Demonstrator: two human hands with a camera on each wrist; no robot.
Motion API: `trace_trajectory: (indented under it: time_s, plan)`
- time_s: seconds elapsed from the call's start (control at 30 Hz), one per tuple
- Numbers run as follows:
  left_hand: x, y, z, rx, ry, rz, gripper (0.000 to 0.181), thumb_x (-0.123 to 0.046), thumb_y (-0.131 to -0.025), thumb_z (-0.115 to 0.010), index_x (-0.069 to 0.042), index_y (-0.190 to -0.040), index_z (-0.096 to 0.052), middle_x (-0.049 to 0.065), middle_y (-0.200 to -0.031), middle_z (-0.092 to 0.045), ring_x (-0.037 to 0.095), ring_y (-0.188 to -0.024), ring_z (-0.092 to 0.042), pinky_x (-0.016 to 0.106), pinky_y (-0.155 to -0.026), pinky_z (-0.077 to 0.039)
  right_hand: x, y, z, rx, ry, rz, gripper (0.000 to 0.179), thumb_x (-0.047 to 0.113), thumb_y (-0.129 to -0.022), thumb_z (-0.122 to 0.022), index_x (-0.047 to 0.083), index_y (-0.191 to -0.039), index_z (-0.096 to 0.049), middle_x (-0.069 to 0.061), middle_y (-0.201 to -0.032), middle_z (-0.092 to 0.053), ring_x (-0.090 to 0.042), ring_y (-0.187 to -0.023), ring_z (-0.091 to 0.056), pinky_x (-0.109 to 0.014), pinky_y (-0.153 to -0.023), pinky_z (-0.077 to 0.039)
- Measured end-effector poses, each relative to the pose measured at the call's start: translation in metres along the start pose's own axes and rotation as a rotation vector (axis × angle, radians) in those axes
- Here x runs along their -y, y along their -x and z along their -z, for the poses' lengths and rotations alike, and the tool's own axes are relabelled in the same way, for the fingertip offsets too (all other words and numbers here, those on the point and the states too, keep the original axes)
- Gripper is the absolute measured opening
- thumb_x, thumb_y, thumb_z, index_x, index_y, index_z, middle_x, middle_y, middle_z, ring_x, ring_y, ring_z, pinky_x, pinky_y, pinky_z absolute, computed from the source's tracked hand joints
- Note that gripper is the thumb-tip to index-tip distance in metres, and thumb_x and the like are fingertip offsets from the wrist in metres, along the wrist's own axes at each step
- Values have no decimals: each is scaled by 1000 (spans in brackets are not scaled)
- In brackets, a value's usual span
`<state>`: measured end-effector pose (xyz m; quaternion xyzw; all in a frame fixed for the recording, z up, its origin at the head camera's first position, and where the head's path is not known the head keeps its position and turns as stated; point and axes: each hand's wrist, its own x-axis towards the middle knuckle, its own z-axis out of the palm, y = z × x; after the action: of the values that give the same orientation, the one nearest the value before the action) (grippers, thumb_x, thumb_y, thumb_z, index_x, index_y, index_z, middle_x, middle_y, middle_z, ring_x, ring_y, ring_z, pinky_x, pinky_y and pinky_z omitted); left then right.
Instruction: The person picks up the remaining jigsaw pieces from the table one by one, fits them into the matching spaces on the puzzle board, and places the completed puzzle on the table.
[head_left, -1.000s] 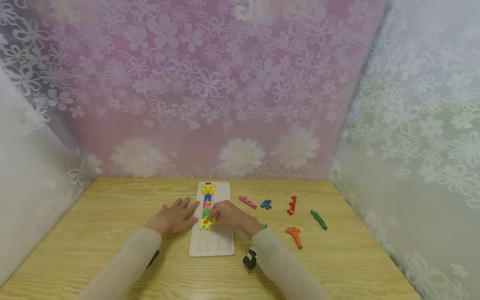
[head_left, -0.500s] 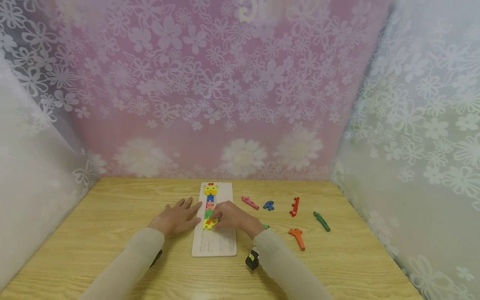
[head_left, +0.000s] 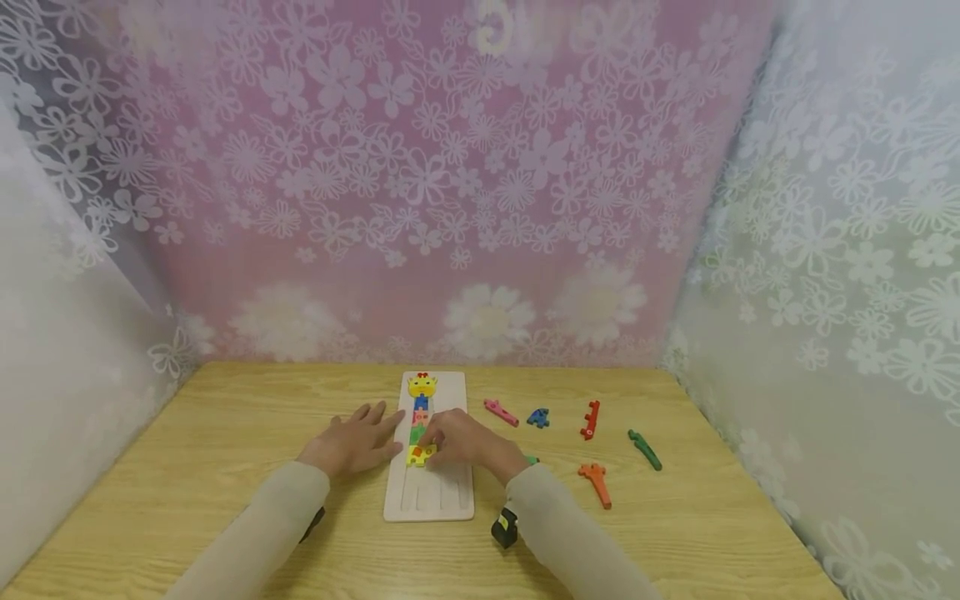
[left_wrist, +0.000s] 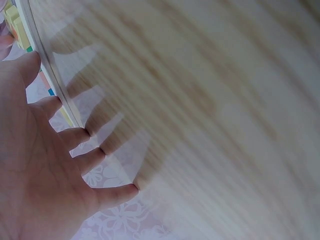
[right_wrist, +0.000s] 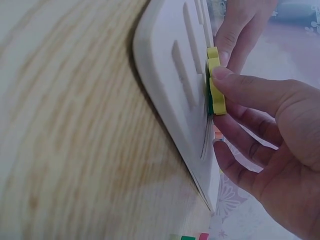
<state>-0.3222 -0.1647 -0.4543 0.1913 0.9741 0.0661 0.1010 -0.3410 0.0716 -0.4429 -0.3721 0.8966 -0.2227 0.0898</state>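
A pale wooden puzzle board [head_left: 447, 392] lies lengthwise on the table. Down its left side run a yellow giraffe head [head_left: 422, 386], then blue, pink and green pieces. Below them sits a yellow puzzle piece [head_left: 416, 457] with an orange patch. My right hand [head_left: 468, 442] pinches this piece; in the right wrist view the thumb lies on the yellow piece [right_wrist: 216, 87], with fingers at its other side. That piece stands proud of the board. My left hand [head_left: 356, 442] lies with spread fingers at the board's left edge, its thumb touching the edge in the left wrist view.
Right of the board lie loose pieces: pink [head_left: 501, 412], blue [head_left: 537, 418], red [head_left: 591, 420], dark green [head_left: 645, 450] and orange [head_left: 596, 483]. A green piece [head_left: 532, 460] is partly hidden by the right wrist. Patterned curtains enclose the wooden table [head_left: 225, 433].
The head view has shifted slightly. Both hands keep nearly the same place on the board, and the yellow puzzle piece shows no clear movement.
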Motion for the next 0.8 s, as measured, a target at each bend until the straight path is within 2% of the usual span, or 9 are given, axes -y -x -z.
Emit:
trace_trajectory:
  time_s: [0.3, 0.53, 0.8]
  plan:
    - [1, 2, -2, -15, -19, 2, 69, -62, -106, -38, -28, -165, -28, 18, -172, -23, 48, -156, -26, 81, -114, -25, 1, 0, -3, 1, -2, -23, 24, 17, -86, -85, 13, -109, -82, 4, -101, -75, -3, -77, -55, -15, -70, -48]
    - [-2, 4, 1, -23, -16, -3, 69, -60, -106, -40, -25, -164, -30, 20, -170, -25, 49, -155, -28, 81, -112, -27, 1, 0, -4, -7, 9, -8, 22, 15, -84, -87, 12, -106, -83, 3, -95, -72, -4, -73, -52, -15, -66, -45]
    - [-3, 4, 2, -26, -30, -4, 68, -61, -106, -39, -27, -165, -29, 18, -171, -24, 46, -156, -28, 80, -114, -27, -2, -1, -3, -4, 35, 11, 23, 16, -84, -87, 13, -107, -83, 5, -94, -70, -2, -73, -51, -15, -66, -45]
